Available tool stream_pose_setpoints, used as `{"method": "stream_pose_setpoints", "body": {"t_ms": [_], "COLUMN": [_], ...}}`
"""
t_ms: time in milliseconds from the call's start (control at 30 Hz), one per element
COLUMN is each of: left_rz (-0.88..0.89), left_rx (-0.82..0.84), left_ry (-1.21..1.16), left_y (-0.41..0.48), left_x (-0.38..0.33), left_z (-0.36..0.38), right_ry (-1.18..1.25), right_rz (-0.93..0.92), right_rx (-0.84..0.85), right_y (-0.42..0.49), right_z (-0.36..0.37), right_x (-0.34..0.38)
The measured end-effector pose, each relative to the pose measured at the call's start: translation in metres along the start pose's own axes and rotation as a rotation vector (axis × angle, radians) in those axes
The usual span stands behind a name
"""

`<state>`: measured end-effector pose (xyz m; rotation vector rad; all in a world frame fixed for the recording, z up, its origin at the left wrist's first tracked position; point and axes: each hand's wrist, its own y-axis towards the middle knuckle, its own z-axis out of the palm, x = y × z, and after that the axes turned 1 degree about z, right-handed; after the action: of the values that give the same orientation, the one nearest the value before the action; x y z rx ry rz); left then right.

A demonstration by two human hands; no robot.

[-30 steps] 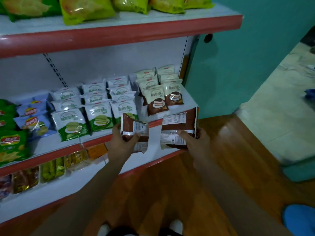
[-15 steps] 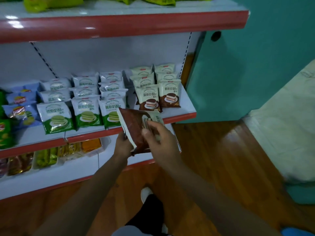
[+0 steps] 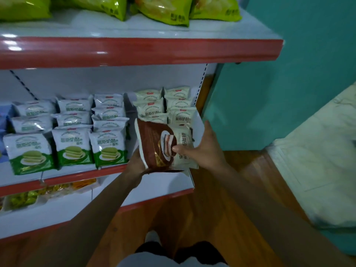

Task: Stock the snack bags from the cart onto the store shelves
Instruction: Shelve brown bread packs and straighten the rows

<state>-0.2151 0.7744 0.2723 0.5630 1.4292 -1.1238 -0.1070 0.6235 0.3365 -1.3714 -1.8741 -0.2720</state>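
A brown-and-cream cake snack bag [image 3: 154, 147] hangs tilted on its side in front of the middle shelf [image 3: 77, 175], at its right end. My left hand [image 3: 135, 162] grips the bag's lower left edge from below. My right hand [image 3: 202, 149] holds the bag's right side, thumb pressed on its front. Behind the bag, cream snack bags of the same kind [image 3: 150, 110] stand in two rows on the shelf. The cart is out of view.
Green-and-white snack bags [image 3: 73, 147] fill the shelf to the left in three rows. Yellow-green chip bags [image 3: 163, 10] lie on the top shelf [image 3: 134, 51]. Yellow packets [image 3: 25, 198] sit on the bottom shelf. A teal wall [image 3: 279, 93] stands right; the floor is wood.
One second ago each hand held its own brown bag, back side up. Both hands have since come together on a bag now turned front side up and lifted toward the cream rows.
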Motion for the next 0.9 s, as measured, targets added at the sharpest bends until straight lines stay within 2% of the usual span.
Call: {"method": "stream_pose_setpoints", "body": {"t_ms": [67,200,367,467,533,633,700,767,900], "left_rz": [0.015,-0.129,-0.063,0.007,-0.008,-0.024,-0.035,-0.062,-0.126], "left_rx": [-0.082,-0.237,-0.323,-0.373,-0.440,-0.554,-0.619,-0.679,-0.784], "left_ry": [-0.056,-0.175,-0.127,-0.068,-0.058,-0.047,-0.075,-0.122,-0.201], "left_y": [0.005,0.011,0.016,0.019,0.022,0.018,0.013,0.005,-0.006], "left_x": [0.000,0.001,0.005,0.011,0.014,0.014,0.021,0.030,0.048], "left_z": [0.012,0.033,0.046,0.055,0.063,0.072,0.074,0.073,0.079], "right_ry": [0.273,0.459,0.718,0.741,0.752,0.696,0.533,0.294,-0.123], "right_rz": [0.173,0.353,0.368,0.328,0.303,0.263,0.172,0.029,-0.280], "right_rx": [0.139,0.479,0.610,0.665,0.634,0.402,0.227,0.124,0.150], "right_y": [0.009,0.022,0.046,0.062,0.078,0.114,0.141,0.164,0.193], "right_z": [0.004,0.015,0.012,-0.007,-0.025,-0.052,-0.064,-0.067,-0.048], "right_x": [-0.013,-0.043,-0.062,-0.063,-0.063,-0.067,-0.068,-0.068,-0.058]}}
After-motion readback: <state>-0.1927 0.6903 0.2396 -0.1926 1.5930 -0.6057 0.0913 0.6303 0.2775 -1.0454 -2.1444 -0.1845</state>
